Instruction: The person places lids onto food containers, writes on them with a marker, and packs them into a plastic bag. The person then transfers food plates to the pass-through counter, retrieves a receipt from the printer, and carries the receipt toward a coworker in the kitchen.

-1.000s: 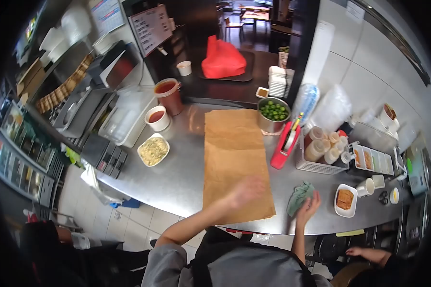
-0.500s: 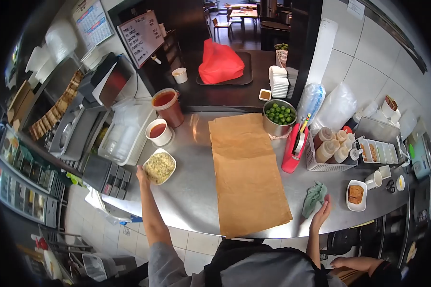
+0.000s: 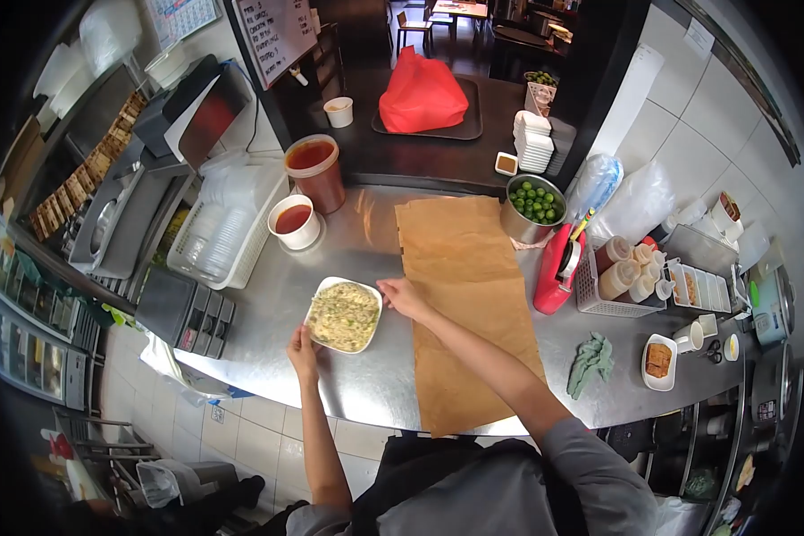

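A white square bowl of what looks like fried rice [image 3: 344, 316] stands on or just over the steel counter, left of a sheet of brown paper [image 3: 456, 259]. My left hand [image 3: 303, 352] grips the bowl's near left edge, thumb up at the rim. At the opposite side, my right hand [image 3: 404, 299] has its fingers curled at the bowl's right rim, and my right forearm crosses above the paper. A crumpled green cloth [image 3: 590, 364] lies on the counter to the right of the paper.
Behind the bowl are a white tub of red sauce [image 3: 295, 223] and a taller sauce container [image 3: 314, 174]. A pot of green limes [image 3: 533, 209], a red tape dispenser [image 3: 558, 271] and a bottle basket [image 3: 612, 302] stand right of the paper. A red bag [image 3: 422, 94] sits on a tray.
My right hand has left the green cloth and come across to the bowl's right side. The bowl has moved right, towards the paper, with my left hand. Another person's arm has left the lower right.
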{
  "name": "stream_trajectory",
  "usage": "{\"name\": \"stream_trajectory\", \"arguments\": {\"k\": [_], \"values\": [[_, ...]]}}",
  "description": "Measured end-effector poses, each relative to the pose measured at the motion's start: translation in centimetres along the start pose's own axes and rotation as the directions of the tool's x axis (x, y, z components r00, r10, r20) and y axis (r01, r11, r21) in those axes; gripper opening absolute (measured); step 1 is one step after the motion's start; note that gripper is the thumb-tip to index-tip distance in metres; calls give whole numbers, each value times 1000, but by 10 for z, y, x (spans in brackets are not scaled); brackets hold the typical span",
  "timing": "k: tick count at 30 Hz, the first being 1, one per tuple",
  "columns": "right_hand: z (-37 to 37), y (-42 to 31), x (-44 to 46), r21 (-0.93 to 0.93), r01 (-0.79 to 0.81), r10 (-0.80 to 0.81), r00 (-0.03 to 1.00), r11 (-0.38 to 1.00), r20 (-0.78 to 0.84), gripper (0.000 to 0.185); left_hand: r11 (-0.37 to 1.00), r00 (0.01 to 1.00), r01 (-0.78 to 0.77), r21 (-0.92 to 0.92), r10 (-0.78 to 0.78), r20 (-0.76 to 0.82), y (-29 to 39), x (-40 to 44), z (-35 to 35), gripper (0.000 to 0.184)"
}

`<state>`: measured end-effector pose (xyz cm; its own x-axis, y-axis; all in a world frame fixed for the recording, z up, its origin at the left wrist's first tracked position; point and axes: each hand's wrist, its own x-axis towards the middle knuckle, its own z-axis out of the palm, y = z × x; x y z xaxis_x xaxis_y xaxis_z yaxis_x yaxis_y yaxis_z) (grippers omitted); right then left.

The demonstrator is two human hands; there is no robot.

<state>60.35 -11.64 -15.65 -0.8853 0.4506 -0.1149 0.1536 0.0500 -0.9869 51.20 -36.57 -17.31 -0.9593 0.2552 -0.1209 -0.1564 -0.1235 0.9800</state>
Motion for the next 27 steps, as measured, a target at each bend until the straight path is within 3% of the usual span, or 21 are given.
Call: {"name": "stream_trajectory", "arguments": {"k": [2, 3, 5, 7, 10, 11, 13, 14, 15, 17, 19, 21, 22, 23, 25, 26, 27], "values": [[2, 0, 11, -234, 56, -49, 998, 971, 37, 24, 998, 999, 39, 41, -39, 2, 1, -18, 3, 29], [2, -1, 12, -237, 49, -40, 998, 970, 45, 24, 998, 999, 48, 39, -48, -6, 5, -28, 5, 29], [1, 0, 10, -286, 248, -235, 969, 926, 77, 18, 992, 999, 51, 115, -50, -14, 10, -46, 8, 26], [2, -9, 7, -305, 211, -195, 977, 929, 84, 15, 991, 998, 59, 118, -56, -28, 5, -55, 6, 25], [4, -15, 5, -496, 308, -320, 945, 812, 63, 12, 984, 999, 48, 174, -47, -11, 10, -68, 10, 25], [4, -10, 5, -495, 310, -319, 945, 812, 69, 12, 984, 999, 50, 174, -48, -17, 9, -70, 10, 25], [5, -1, 7, -465, 290, -402, 901, 837, -161, 11, 986, 997, 70, 155, -75, 27, 8, -71, 5, 25], [2, -8, 2, -197, 99, -140, 968, 975, -209, 13, 985, 997, 62, 158, -67, 27, 13, -69, 4, 24], [-1, -2, 1, -193, 101, -140, 969, 976, -202, 13, 985, 998, 62, 161, -66, 19, 9, -62, -1, 24], [-7, 8, -2, 16, -77, 78, 968, 997, -238, 16, 990, 999, 34, 137, -33, -11, -2, -39, -3, 23], [-5, 6, -12, -5, -138, 132, 961, 990, -241, 15, 988, 998, 31, 154, -22, -60, -3, -18, 7, 23], [4, 13, -15, 231, -171, 234, 930, 958, -284, 11, 999, 999, 39, -26, -39, 12, -8, 1, 15, 23], [9, 17, -18, 270, -85, 172, 933, 959, -317, 15, 984, 995, 101, -148, -98, 27, -9, 6, 21, 25], [12, 19, -22, 271, -82, 174, 927, 959, -334, 15, 983, 994, 106, -147, -101, 45, -10, 9, 24, 25], [20, 22, -28, 70, 7, 17, 942, 998, -335, 20, 961, 971, 213, -178, -187, 152, -12, 19, 24, 27], [24, 27, -27, 70, 11, 14, 939, 997, -345, 20, 959, 970, 211, -191, -181, 161, -14, 19, 24, 29], [30, 33, -27, -105, 156, -185, 901, 982, -391, 20, 959, 969, 209, -190, -178, 168, -12, 18, 26, 29]]}}
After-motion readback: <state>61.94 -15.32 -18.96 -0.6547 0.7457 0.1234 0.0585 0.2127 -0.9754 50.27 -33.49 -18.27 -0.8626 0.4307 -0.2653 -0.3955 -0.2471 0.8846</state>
